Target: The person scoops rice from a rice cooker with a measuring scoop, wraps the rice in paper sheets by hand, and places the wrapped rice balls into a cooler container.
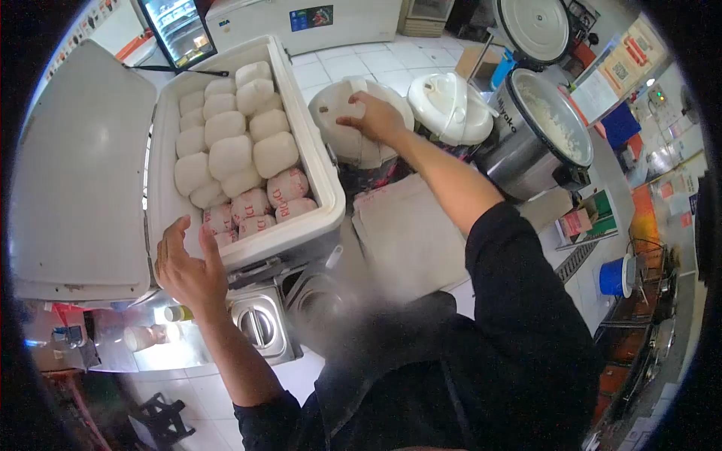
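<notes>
My left hand (188, 263) is raised at the near left corner of a white cooler box (327, 199), fingers apart and holding nothing. Inside the box, plain white rounded parcels (229, 154) are stacked in rows. Several parcels in red-printed wrapping (252, 203) lie at the near end. Over the white lid of a rice cooker (323, 113) reaches my right hand (372, 116), with thumb and fingers spread. Whether its fingertips touch the lid, I cannot tell. The cooler's lid (83, 180) hangs open to the left.
A second lidded cooker (451, 109) stands beside the first. To the right, a large open rice cooker (553, 120) holds white rice. A stack of paper sheets (410, 233) lies in front of me. Steel lidded containers (259, 323) sit below the cooler. A chest freezer (301, 22) stands behind.
</notes>
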A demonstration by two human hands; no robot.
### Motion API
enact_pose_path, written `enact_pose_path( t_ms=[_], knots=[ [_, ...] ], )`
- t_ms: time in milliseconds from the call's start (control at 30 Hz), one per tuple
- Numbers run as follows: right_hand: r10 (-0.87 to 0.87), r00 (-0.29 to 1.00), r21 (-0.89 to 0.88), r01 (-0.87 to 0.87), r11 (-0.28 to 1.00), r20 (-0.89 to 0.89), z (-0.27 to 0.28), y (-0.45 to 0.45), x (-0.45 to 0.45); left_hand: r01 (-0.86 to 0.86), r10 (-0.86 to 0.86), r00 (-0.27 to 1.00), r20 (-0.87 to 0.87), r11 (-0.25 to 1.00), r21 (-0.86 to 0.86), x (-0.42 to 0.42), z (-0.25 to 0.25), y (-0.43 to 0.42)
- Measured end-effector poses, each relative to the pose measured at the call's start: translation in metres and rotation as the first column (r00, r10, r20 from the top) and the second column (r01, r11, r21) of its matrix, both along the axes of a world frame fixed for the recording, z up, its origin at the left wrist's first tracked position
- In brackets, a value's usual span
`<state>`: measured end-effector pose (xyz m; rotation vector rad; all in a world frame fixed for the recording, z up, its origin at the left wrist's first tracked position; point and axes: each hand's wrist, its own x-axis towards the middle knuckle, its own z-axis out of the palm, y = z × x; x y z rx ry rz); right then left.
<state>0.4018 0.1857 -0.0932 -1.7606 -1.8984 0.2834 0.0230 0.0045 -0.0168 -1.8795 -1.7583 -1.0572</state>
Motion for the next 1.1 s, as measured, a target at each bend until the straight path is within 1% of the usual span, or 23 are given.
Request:
enact_pose_path(
  t_ms=[33,100,167,200,267,333,433,467,500,567,600,633,667,733,800,833,867,900,933,967,1000,1067,1100],
  knots=[
    [0.025,1.000,0.030,-0.025,0.999,0.005,0.001,0.005,0.000,0.001,-0.001,1.000,-0.006,1.000,0.004,-0.001,-0.002,0.000],
    [-0.002,0.998,-0.044,-0.001,0.999,-0.065,0.027,0.034,0.000,-0.002,0.002,1.000,-0.002,1.000,0.008,-0.003,-0.002,0.001],
    [0.082,0.996,-0.153,-0.076,0.985,0.033,0.062,0.070,0.015,0.003,-0.003,1.000,0.016,1.000,-0.001,-0.002,-0.002,0.001],
    [0.061,0.995,-0.171,-0.075,0.983,-0.081,0.069,0.084,0.020,-0.006,0.006,1.000,0.012,1.000,0.001,-0.003,-0.004,0.001],
    [-0.030,0.961,-0.270,-0.047,0.962,-0.276,0.082,0.114,0.030,-0.019,0.019,0.999,0.026,1.000,-0.017,-0.003,-0.004,0.001],
    [-0.174,0.895,-0.429,-0.021,0.903,-0.411,0.094,0.139,0.034,-0.025,0.026,0.999,0.039,0.999,-0.021,-0.002,-0.005,0.000],
    [-0.189,0.915,-0.529,-0.032,0.848,-0.358,0.104,0.116,0.023,-0.022,0.023,0.998,0.051,1.000,-0.015,-0.003,-0.006,0.001],
    [0.064,0.940,-0.330,-0.180,0.927,-0.334,0.080,0.096,0.030,-0.018,0.018,0.999,0.051,1.000,-0.013,-0.003,-0.005,0.001],
    [0.082,0.929,-0.365,-0.222,0.904,-0.362,0.047,0.103,0.035,-0.015,0.016,0.999,0.051,1.000,-0.011,-0.003,-0.005,0.001],
    [0.271,0.954,-0.204,-0.293,0.934,-0.127,0.007,0.096,0.031,-0.028,0.028,0.998,0.049,1.000,-0.012,-0.003,-0.005,0.000],
    [0.328,0.945,-0.116,-0.325,0.938,0.006,-0.013,0.092,0.029,-0.030,0.031,0.998,0.047,0.999,-0.012,-0.002,-0.005,0.000],
    [0.271,0.962,-0.115,-0.269,0.956,0.007,-0.004,0.064,0.022,-0.028,0.029,0.998,0.051,1.000,-0.006,-0.002,-0.005,0.000],
    [0.210,0.978,-0.116,-0.208,0.971,0.009,0.014,0.007,0.004,-0.022,0.022,0.998,0.055,1.000,-0.002,-0.002,-0.004,0.000],
    [0.092,0.995,-0.068,-0.094,0.993,-0.031,0.014,-0.020,-0.004,-0.036,0.036,0.997,0.061,0.999,-0.008,-0.002,-0.006,0.000],
    [-0.008,0.992,0.023,0.011,1.000,-0.126,-0.016,-0.009,0.002,-0.029,0.029,0.996,0.084,1.000,-0.005,-0.004,-0.010,0.002],
    [-0.012,0.951,-0.024,0.005,1.000,-0.309,-0.018,-0.002,0.018,-0.025,0.025,0.995,0.093,1.000,-0.004,-0.005,-0.011,0.002],
    [-0.024,0.877,-0.066,-0.009,0.998,-0.479,-0.015,0.007,0.039,-0.040,0.040,0.998,0.045,0.999,0.007,-0.008,-0.013,0.003],
    [-0.038,0.775,-0.103,-0.035,0.994,-0.631,-0.011,0.015,0.063,-0.040,0.040,0.998,0.057,0.999,0.001,-0.008,-0.014,0.004],
    [-0.090,0.900,0.012,0.106,0.994,-0.426,-0.006,0.019,0.093,-0.046,0.047,0.996,0.070,0.999,-0.007,-0.008,-0.014,0.004],
    [-0.172,0.963,0.158,0.206,0.966,-0.205,0.002,0.020,0.131,-0.057,0.058,0.995,0.082,0.998,-0.015,-0.010,-0.015,0.003],
    [-0.278,0.961,0.321,0.261,0.911,0.009,0.008,0.016,0.167,-0.047,0.048,0.997,0.067,0.999,-0.022,-0.013,-0.017,0.005],
    [-0.415,0.879,0.251,0.358,0.900,0.234,0.013,0.005,0.230,-0.055,0.059,0.994,0.092,0.997,-0.047,-0.010,-0.015,0.004],
    [-0.376,0.821,0.132,0.354,0.926,0.430,0.014,0.004,0.248,-0.060,0.065,0.993,0.101,0.996,-0.059,-0.008,-0.013,0.002]
  ],
)
